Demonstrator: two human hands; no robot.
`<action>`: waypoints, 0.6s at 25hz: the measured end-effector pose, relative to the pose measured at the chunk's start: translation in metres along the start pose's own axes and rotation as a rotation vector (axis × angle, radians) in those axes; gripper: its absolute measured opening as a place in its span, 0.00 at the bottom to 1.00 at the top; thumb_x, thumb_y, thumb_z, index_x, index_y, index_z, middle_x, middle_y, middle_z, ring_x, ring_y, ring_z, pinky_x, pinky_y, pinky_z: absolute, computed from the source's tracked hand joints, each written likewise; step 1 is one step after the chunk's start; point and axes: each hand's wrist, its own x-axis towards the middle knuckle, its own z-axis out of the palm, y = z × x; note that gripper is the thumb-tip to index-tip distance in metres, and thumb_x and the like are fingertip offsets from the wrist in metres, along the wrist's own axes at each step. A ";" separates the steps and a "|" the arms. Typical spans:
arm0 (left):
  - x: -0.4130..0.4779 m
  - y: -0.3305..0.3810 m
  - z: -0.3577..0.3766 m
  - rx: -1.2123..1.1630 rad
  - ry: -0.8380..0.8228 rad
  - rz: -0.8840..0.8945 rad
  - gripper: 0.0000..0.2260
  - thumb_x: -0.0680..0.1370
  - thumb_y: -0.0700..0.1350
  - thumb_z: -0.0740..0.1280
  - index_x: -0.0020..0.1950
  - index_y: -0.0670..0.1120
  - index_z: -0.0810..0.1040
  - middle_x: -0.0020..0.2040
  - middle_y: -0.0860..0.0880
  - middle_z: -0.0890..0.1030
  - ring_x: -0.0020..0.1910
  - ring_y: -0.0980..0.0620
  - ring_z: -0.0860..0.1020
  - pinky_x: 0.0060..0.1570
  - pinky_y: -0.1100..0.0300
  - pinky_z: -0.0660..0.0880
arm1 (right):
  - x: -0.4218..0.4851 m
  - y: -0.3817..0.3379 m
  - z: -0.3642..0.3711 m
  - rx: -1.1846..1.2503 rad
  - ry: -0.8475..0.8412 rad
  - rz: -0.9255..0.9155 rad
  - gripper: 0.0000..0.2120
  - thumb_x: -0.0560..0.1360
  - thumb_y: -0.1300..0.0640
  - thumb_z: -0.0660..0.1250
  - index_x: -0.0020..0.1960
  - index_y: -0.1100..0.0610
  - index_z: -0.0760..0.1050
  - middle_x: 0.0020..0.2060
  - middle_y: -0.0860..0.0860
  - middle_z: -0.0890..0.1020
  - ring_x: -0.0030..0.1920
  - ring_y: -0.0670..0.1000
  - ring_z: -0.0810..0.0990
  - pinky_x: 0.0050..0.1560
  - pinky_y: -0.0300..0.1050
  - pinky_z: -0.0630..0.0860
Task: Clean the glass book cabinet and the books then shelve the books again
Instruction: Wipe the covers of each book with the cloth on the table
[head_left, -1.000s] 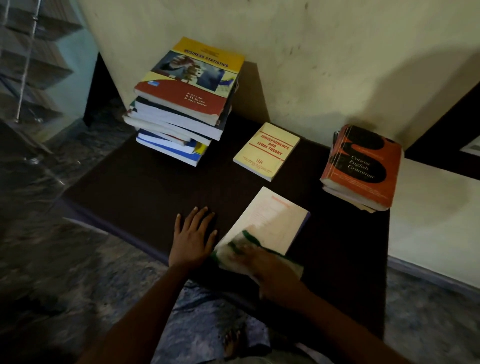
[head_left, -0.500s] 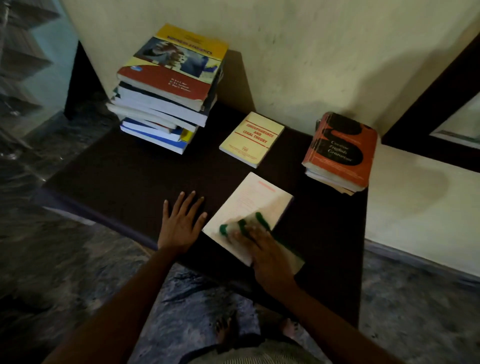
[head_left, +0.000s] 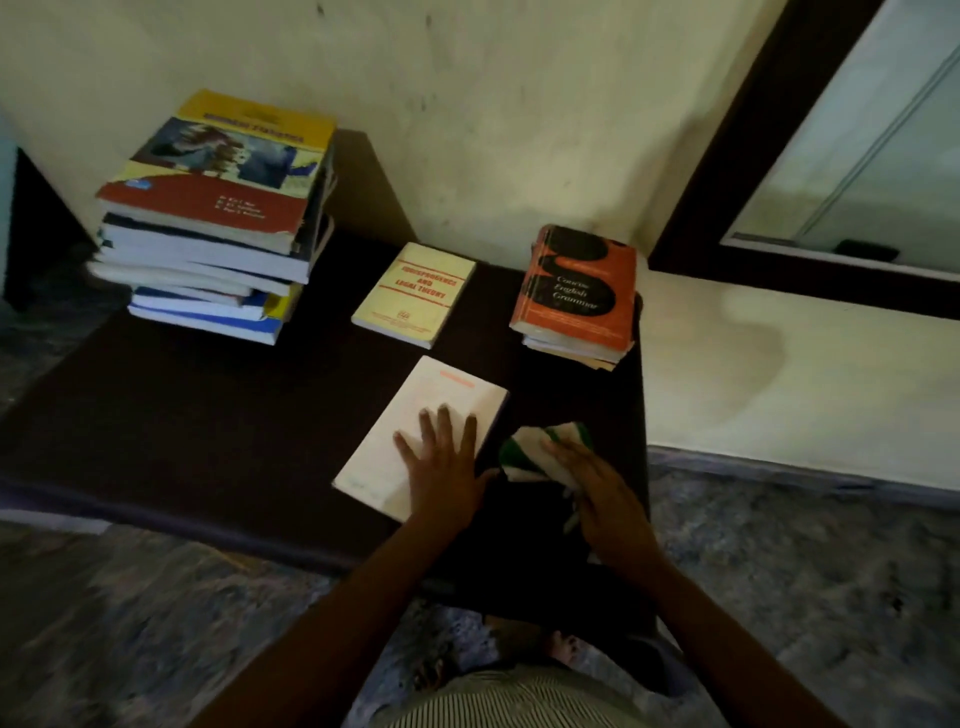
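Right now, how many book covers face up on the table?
4: the red-and-yellow book topping the back-left stack, the yellow book mid-table, the orange book on the right pile, the white book under the left hand. Stacked books beneath are hidden.

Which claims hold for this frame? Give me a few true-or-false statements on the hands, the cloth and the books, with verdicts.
1. The left hand lies flat on the white book. True.
2. The cloth lies on the white book. False: it lies on the dark table, right of that book, under the right hand.
3. The yellow book lies singly between the tall stack and the orange book. True.
4. The orange book lies alone on the table. False: it tops a small pile.
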 end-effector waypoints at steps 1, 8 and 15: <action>0.001 0.002 -0.002 0.053 -0.005 0.007 0.31 0.80 0.60 0.48 0.77 0.48 0.38 0.76 0.38 0.39 0.74 0.35 0.40 0.67 0.31 0.44 | 0.003 -0.002 -0.004 0.024 0.025 0.034 0.28 0.71 0.62 0.52 0.71 0.50 0.61 0.70 0.55 0.66 0.71 0.56 0.65 0.71 0.49 0.62; 0.003 0.004 -0.050 0.016 -0.170 0.134 0.33 0.82 0.49 0.56 0.75 0.53 0.34 0.74 0.33 0.51 0.70 0.30 0.59 0.62 0.40 0.67 | 0.024 -0.016 -0.018 0.097 0.095 0.037 0.27 0.76 0.71 0.57 0.72 0.53 0.63 0.70 0.54 0.66 0.65 0.51 0.70 0.64 0.32 0.65; -0.033 -0.047 -0.146 -1.177 0.190 -0.020 0.14 0.82 0.46 0.56 0.67 0.55 0.65 0.56 0.50 0.76 0.53 0.50 0.77 0.47 0.56 0.75 | 0.045 -0.037 -0.065 0.105 0.123 -0.068 0.32 0.75 0.73 0.58 0.70 0.47 0.56 0.69 0.56 0.68 0.50 0.53 0.77 0.50 0.40 0.74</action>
